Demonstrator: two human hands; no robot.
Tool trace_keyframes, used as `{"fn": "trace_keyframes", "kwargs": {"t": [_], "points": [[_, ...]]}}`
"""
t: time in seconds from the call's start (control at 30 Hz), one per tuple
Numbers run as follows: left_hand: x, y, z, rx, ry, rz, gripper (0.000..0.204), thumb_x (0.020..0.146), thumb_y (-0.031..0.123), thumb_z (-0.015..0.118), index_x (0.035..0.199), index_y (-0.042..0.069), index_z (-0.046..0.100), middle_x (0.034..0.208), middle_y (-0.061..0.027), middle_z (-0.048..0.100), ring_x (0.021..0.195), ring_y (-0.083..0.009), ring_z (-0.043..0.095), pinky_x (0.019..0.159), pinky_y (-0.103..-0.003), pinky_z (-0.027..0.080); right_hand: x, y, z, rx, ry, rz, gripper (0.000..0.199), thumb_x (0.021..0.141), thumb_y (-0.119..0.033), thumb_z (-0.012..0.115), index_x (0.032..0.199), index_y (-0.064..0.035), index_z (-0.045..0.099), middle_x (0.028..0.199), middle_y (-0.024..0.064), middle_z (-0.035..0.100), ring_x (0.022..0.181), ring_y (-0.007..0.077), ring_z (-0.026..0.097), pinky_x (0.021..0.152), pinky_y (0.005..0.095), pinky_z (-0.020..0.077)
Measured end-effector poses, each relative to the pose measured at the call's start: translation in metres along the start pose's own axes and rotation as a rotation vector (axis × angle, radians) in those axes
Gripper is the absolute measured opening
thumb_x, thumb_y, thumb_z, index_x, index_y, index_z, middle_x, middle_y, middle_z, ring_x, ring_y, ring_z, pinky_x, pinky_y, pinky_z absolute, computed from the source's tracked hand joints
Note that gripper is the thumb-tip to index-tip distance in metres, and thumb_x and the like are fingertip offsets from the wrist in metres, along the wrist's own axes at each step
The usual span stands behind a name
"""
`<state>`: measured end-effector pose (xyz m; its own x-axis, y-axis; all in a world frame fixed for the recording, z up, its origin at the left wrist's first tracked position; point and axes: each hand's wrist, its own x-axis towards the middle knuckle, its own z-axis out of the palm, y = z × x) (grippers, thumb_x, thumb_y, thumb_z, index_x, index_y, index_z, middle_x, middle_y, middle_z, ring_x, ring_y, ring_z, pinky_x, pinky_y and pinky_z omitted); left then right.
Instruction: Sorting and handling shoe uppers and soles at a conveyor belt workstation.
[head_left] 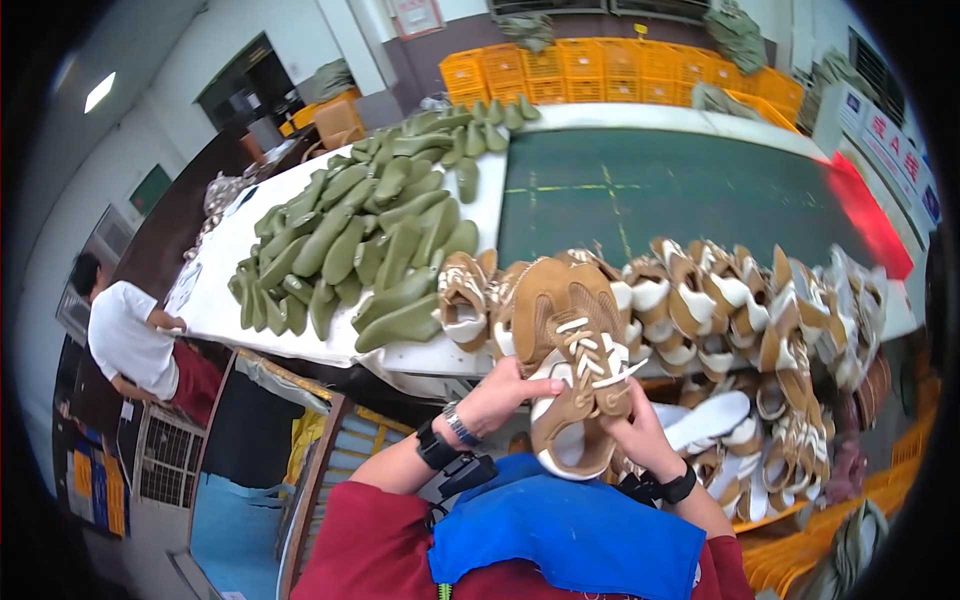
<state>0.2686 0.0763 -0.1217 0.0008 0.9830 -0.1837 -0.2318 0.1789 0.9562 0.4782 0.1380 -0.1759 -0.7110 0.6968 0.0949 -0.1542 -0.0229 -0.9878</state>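
Note:
A tan and white sneaker [550, 335] with white laces is held up in front of me, its toe pointing away and its ankle opening toward my body. My left hand [500, 398] grips its left side, with the thumb lying on the upper near the laces. On the opposite side, my right hand [641, 432] has its fingers closed on the shoe by the collar; part of those fingers is hidden. Just beyond, a row of similar sneakers [690, 290] lines the near edge of the table.
Green shoe lasts [340, 235] lie heaped on the white tabletop [215, 295] to the left. A green belt surface [560, 205] stretches ahead. More shoes [790, 460] are piled at lower right above an orange crate [890, 490]. Another person [140, 335] sits at far left.

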Motion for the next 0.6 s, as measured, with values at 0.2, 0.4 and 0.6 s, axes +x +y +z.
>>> {"fn": "trace_keyframes", "kwargs": {"t": [0.2, 0.4, 0.6], "points": [[-0.033, 0.09, -0.1, 0.643, 0.345, 0.326, 0.031, 0.073, 0.006, 0.066, 0.102, 0.0, 0.058, 0.093, -0.0041, 0.063, 0.081, -0.0104, 0.057, 0.074, -0.025, 0.046, 0.045, -0.011, -0.008, -0.325, -0.082, -0.043, 0.044, 0.08, -0.009, 0.059, 0.12, -0.0008, 0.046, 0.095, 0.0086, 0.06, 0.088, 0.0153, 0.057, 0.081, 0.0289, 0.0447], [0.051, 0.157, -0.269, 1.571, 0.778, 0.697, 0.028, 0.067, 0.008, 0.065, 0.094, 0.006, 0.057, 0.086, -0.0096, 0.061, 0.084, -0.0279, 0.057, 0.083, -0.039, 0.041, 0.063, 0.018, -0.041, -0.27, 0.467, 0.104, 0.025, 0.081, 0.0, 0.053, 0.105, 0.0033, 0.054, 0.079, 0.0064, 0.062, 0.074, 0.0111, 0.058, 0.069, 0.0229, 0.0469], [0.238, 0.204, -0.427, 2.043, 0.78, 0.833, 0.025, 0.071, 0.007, 0.057, 0.095, 0.012, 0.054, 0.102, -0.0051, 0.057, 0.106, -0.0248, 0.049, 0.096, -0.051, 0.028, 0.017, 0.042, -0.05, -0.425, 0.98, 0.169, 0.02, 0.083, -0.006, 0.05, 0.102, 0.0019, 0.053, 0.07, 0.0043, 0.058, 0.064, 0.0098, 0.055, 0.061, 0.0227, 0.0459]]}}
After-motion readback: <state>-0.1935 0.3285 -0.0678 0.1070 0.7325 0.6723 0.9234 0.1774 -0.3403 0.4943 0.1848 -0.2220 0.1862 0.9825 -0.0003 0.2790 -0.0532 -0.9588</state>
